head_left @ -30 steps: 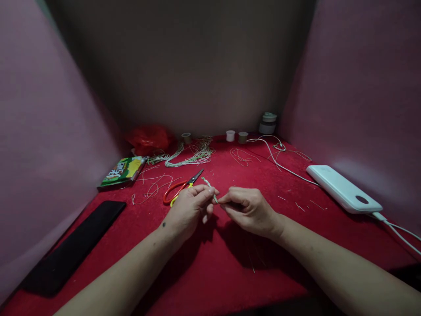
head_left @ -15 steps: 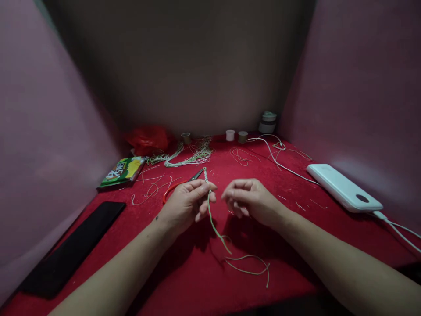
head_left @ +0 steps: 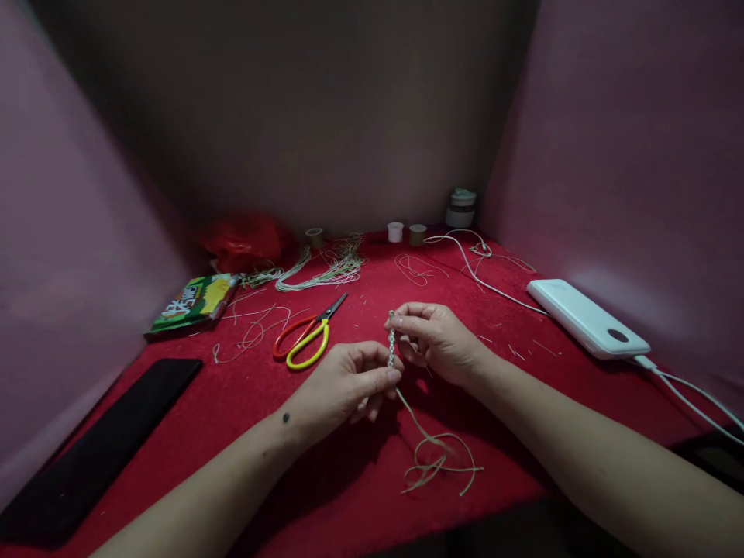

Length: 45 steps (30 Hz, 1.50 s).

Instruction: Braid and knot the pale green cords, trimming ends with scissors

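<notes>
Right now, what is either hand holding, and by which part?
The braid: the right hand pinches its far end, the left hand its near end, where the loose cords trail out.

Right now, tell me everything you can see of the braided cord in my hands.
The braided cord is thin, pale and greenish, knobbly, apparently thread. It runs straight between your hands: the right hand pinches its far end, the left hand its near part. Loose strands trail from the near end, looping over the red cloth.
</notes>
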Tool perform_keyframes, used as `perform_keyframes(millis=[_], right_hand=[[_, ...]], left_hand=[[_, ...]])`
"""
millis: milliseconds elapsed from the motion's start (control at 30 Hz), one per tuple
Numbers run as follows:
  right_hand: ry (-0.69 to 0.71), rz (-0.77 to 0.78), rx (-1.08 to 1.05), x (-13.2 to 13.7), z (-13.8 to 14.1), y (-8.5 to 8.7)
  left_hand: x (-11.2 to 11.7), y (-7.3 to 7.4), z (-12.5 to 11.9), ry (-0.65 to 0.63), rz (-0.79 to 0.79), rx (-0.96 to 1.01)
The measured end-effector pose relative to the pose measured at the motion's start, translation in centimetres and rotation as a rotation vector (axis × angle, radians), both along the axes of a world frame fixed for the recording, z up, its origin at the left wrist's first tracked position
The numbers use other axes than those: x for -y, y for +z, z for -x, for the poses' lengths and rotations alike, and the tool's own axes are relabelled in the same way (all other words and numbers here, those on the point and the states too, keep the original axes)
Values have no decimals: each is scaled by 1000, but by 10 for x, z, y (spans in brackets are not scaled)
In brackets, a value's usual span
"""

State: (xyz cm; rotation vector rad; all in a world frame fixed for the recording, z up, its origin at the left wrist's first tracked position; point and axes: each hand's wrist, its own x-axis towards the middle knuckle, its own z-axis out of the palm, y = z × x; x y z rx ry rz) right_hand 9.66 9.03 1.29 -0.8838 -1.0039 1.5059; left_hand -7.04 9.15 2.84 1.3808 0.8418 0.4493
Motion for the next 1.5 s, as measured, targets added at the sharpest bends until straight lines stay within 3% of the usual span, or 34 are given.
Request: perform_keyframes(millis=[167, 433, 633, 767, 967, 1333, 1500], right_hand=[[-48, -3, -13, 0, -1, 1], [-63, 2, -32, 0, -1, 1], [-110, 26, -72, -2, -1, 0], [-51, 75, -98, -2, -2, 2], [83, 26, -58, 1, -2, 3], [76, -20, 15, 1, 1, -1], [49, -17, 38, 4, 5, -3]], left_hand=[[1, -1, 0, 23, -21, -52], [-3, -8, 3, 43, 113, 72], [2, 2, 0, 108, -38, -33], [5, 6, -2, 140, -125, -85], [7, 7, -3, 182, -177, -115], [6, 4, 0, 156, -235, -77], [8, 2, -1, 185, -336, -107]])
